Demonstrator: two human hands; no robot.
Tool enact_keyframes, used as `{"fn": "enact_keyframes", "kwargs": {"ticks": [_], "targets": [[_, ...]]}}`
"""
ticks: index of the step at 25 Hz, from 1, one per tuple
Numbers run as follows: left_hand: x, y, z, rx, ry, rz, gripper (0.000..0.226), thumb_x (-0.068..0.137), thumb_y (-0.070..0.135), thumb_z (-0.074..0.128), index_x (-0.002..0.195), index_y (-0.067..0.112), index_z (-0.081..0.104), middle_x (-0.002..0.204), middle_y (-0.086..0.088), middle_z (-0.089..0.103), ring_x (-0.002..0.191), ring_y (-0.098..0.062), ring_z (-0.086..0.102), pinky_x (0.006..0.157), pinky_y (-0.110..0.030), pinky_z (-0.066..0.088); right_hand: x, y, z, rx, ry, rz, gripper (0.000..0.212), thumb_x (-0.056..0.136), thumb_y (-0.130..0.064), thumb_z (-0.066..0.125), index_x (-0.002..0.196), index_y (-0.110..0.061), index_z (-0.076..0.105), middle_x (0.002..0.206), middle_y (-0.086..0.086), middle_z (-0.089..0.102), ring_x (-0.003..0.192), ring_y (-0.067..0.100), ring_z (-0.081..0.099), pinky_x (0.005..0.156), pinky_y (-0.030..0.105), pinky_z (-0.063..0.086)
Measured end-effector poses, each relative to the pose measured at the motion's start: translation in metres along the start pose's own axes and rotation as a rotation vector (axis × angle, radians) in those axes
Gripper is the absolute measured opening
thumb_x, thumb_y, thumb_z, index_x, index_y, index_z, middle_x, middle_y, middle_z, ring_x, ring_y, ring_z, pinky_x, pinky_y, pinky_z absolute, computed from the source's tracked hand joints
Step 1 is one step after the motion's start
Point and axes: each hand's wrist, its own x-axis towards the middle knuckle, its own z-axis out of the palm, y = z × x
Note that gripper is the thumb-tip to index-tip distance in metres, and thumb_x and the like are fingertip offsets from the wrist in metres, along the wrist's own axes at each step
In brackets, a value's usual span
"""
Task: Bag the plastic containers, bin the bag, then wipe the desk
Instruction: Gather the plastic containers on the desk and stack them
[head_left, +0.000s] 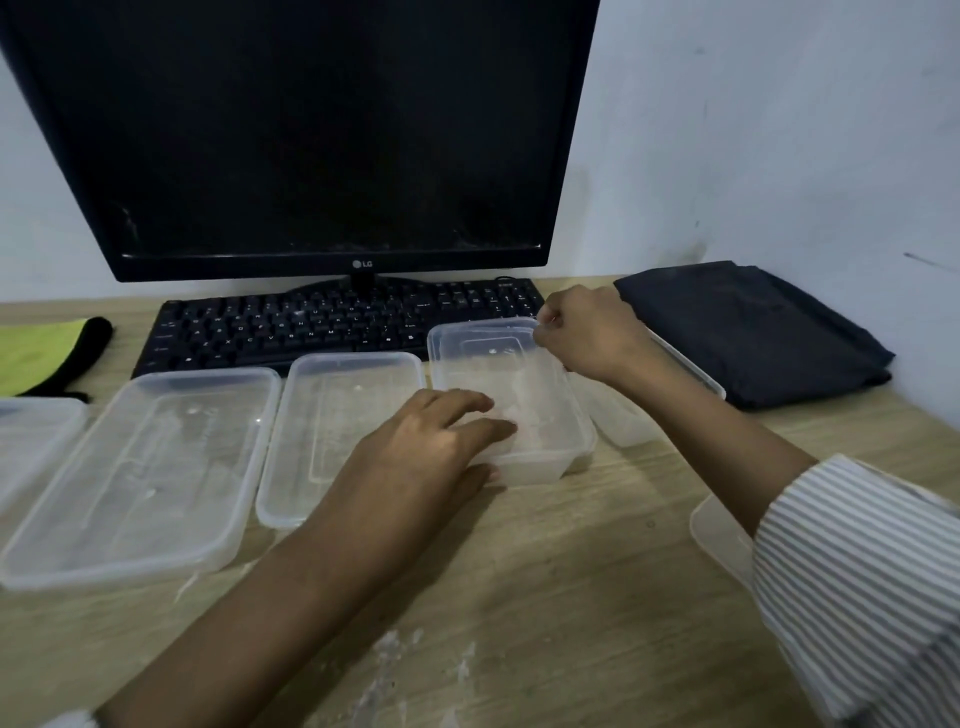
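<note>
Under your left hand, a clear, smooth plastic container, beyond your right hand, folded matt black cloth, below both, your pale wood-grain bench, dusted with white smears.

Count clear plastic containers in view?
6, possibly more hidden: cut off far left, large left, centre, between the hands, behind right forearm, under striped sleeve.
</note>
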Motion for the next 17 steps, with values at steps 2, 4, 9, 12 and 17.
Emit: {"fn": "enact_keyframes", "kwargs": {"ticks": [2,4,9,12,17], "targets": [[0.000,-0.001,0.002,0.029,-0.009,0.024,0.039,0.080,0.024,0.074,0.117,0.026,0.066,0.125,0.000,0.063,0.110,-0.022,0.061,0.076,-0.034,0.054,0.005,-0.002,0.003,-0.049,0.000,-0.023,0.021,0.087,-0.029,0.055,0.099,-0.017,0.068,0.104,0.009,0.066,0.096,0.031,0.061,0.086,0.043,0.053],[-0.002,-0.001,0.003,0.060,-0.002,0.045,0.040,0.074,0.021,0.079,0.113,0.024,0.069,0.119,-0.003,0.067,0.103,-0.024,0.065,0.068,-0.035,0.057,0.010,-0.002,0.006,-0.050,-0.036,-0.041,0.024,0.089,-0.022,0.052,0.107,-0.019,0.067,0.113,0.010,0.065,0.106,0.032,0.058,0.093,0.040,0.047],[-0.005,0.000,0.001,0.138,0.023,0.123,0.033,0.085,0.037,0.055,0.112,0.025,0.070,0.114,0.000,0.069,0.099,-0.019,0.067,0.074,-0.032,0.055,0.012,0.000,0.003,0.050,-0.073,-0.076,0.022,0.093,-0.010,0.053,0.102,-0.014,0.072,0.096,0.003,0.065,0.081,0.017,0.056,0.090,0.029,0.045],[-0.006,0.000,0.003,0.168,0.018,0.143,0.046,0.083,0.044,0.039,0.109,0.025,0.072,0.111,0.000,0.071,0.097,-0.017,0.068,0.068,-0.028,0.056,0.016,0.004,0.003,0.051,-0.054,-0.078,0.016,0.093,-0.010,0.057,0.096,-0.014,0.072,0.076,-0.004,0.055,0.060,0.009,0.046,0.087,0.038,0.053],[-0.007,-0.001,0.008,0.213,0.051,0.173,0.046,0.084,0.039,0.038,0.110,0.021,0.072,0.108,-0.002,0.073,0.094,-0.019,0.071,0.061,-0.029,0.058,0.023,0.008,0.019,0.001,-0.020,-0.069,0.014,0.090,-0.012,0.061,0.087,-0.022,0.070,0.100,0.011,0.065,0.093,0.027,0.059,0.088,0.037,0.048]]}}
